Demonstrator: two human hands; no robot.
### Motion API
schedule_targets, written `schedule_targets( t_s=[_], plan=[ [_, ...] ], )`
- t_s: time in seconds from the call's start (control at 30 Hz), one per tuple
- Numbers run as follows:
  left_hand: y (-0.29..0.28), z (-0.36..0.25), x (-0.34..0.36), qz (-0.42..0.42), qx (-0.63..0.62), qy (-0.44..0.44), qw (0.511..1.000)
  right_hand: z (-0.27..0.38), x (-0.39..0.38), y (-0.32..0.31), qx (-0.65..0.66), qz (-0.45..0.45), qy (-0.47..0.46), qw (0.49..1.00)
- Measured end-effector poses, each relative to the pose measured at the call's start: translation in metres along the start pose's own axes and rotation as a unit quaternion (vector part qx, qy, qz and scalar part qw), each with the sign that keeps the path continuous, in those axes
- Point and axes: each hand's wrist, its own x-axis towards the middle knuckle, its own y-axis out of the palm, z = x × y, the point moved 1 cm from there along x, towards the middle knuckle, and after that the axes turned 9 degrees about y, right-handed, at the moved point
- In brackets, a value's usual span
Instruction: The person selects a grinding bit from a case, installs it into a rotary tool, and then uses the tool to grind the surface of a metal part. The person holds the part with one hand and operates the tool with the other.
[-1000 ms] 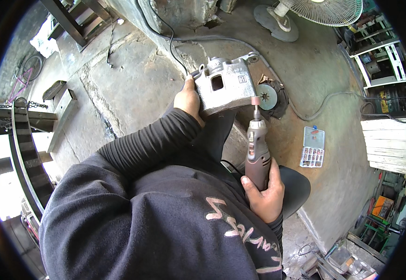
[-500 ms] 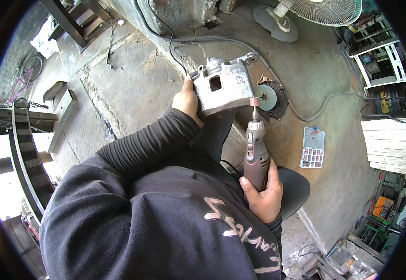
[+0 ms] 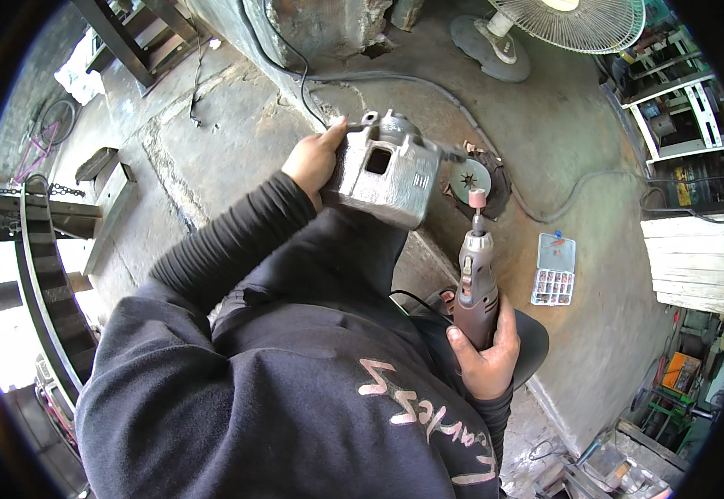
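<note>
My left hand is closed on the left side of a silver-grey brake caliper, which is held over my thigh. A dark square opening shows in the caliper's face, and a thin arm sticks out at its right, blurred. In my right hand is a brown rotary tool, gripped around its lower body and pointing away from me. Its tip carries a pinkish cylindrical grinding stone, apart from the caliper. Just beyond the stone a round grey-green disc lies on a dark crumpled cloth.
An open clear case of small bits rests on the floor at right. A cable snakes across the concrete. The pedestal fan stands at far right, near a white-framed rack. Metal rails and a wooden block are at left.
The caliper has shifted left and tilted in my left hand. My right hand has drawn the rotary tool slightly right and nearer to me, widening the gap between stone and caliper.
</note>
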Motion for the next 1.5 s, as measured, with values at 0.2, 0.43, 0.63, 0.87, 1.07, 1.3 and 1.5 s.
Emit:
schedule_targets(
  t_s=[0.2, 0.43, 0.63, 0.87, 1.07, 1.3, 1.5],
  plan=[
    [0.01, -0.043, 0.027, 0.187, 0.467, 0.181, 0.845, 0.004, 0.007, 0.004, -0.138, 0.037, -0.02, 0.99],
    [0.029, -0.04, 0.029, 0.212, 0.54, 0.142, 0.802, -0.002, 0.007, 0.02, -0.201, 0.041, -0.033, 0.978],
    [0.026, -0.035, 0.029, 0.215, 0.53, 0.151, 0.806, -0.01, 0.005, 0.027, -0.219, 0.039, -0.036, 0.974],
    [0.026, -0.034, 0.03, 0.218, 0.544, 0.153, 0.796, -0.012, 0.006, 0.033, -0.217, 0.036, -0.036, 0.975],
    [0.026, -0.034, 0.029, 0.221, 0.532, 0.15, 0.804, -0.016, 0.006, 0.032, -0.206, 0.04, -0.035, 0.977],
    [0.027, -0.036, 0.027, 0.222, 0.532, 0.152, 0.803, -0.023, 0.006, 0.038, -0.198, 0.043, -0.03, 0.979],
    [0.026, -0.035, 0.026, 0.217, 0.528, 0.16, 0.805, -0.023, 0.006, 0.038, -0.21, 0.05, -0.016, 0.976]
  ],
)
